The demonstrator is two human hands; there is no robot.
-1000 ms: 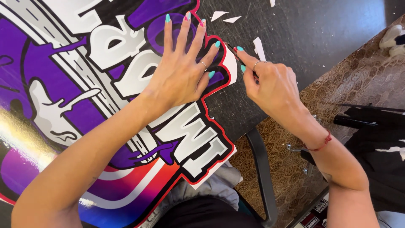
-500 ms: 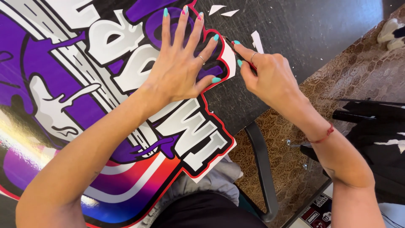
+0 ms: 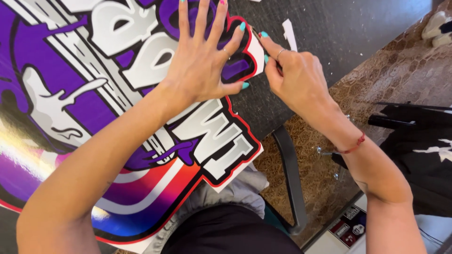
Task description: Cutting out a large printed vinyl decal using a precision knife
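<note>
A large glossy printed graphic (image 3: pixel 94 94) in purple, white, black and red lies on a dark work surface (image 3: pixel 348 28). My left hand (image 3: pixel 202 61) presses flat on it with fingers spread, near its right edge. My right hand (image 3: pixel 301 80) is pinched on a thin cutting tool (image 3: pixel 256 34), mostly hidden by my fingers. The tool's tip sits at the white border (image 3: pixel 257 54) of the graphic, right beside my left fingertips. A red string bracelet (image 3: pixel 353 148) circles my right wrist.
White paper scraps (image 3: pixel 288 33) lie on the dark surface beyond my right hand. Below are a black chair armrest (image 3: pixel 289 178), a brown patterned floor (image 3: pixel 391 80), a black garment (image 3: pixel 423 155) at right and shoes (image 3: pixel 438 26) at top right.
Both hands and the graphic sit higher in view than a second ago. My right hand has crept a little further along the white border, closer to my left fingertips.
</note>
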